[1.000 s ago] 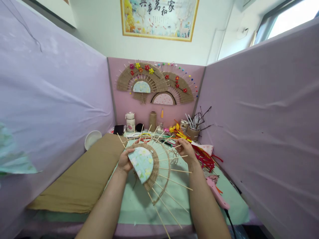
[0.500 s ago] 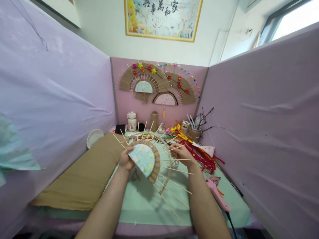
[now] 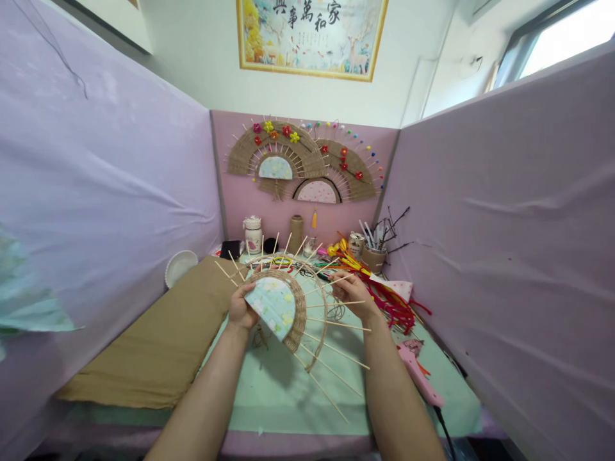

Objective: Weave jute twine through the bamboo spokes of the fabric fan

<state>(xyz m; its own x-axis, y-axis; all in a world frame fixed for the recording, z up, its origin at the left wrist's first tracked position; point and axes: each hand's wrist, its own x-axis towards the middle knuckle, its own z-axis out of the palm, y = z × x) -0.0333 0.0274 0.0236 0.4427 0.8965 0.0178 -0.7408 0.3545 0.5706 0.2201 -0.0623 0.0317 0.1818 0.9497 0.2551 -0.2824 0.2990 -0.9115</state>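
A half-round woven fan (image 3: pixel 300 307) is tilted above the table, with a pale blue floral cloth centre (image 3: pixel 273 304) and thin wooden sticks (image 3: pixel 343 354) spreading outward. One looser ring of brown twine (image 3: pixel 323 333) runs across the sticks, apart from the dense inner band. My left hand (image 3: pixel 243 307) is closed on the fan's left corner, thumb on the cloth; its other fingers are behind. At the upper right sticks, my right hand (image 3: pixel 353 294) has its fingertips pinched on what looks like thin twine. A loose tangle of twine (image 3: pixel 337 312) shows just below that hand.
A pink glue gun (image 3: pixel 420 374) lies at right, beside red and yellow fuzzy stems (image 3: pixel 391 307). Along the back stand a white jar (image 3: pixel 252 235), a twine cone (image 3: pixel 296 234) and a pot of sticks (image 3: pixel 373 258). A brown cushion (image 3: pixel 154 339) lies left. Finished fans (image 3: pixel 276 150) hang on the partition.
The fan's upper sticks have shifted slightly up and left in view. My right hand has moved slightly, its fingers still pinched; my left hand keeps its hold.
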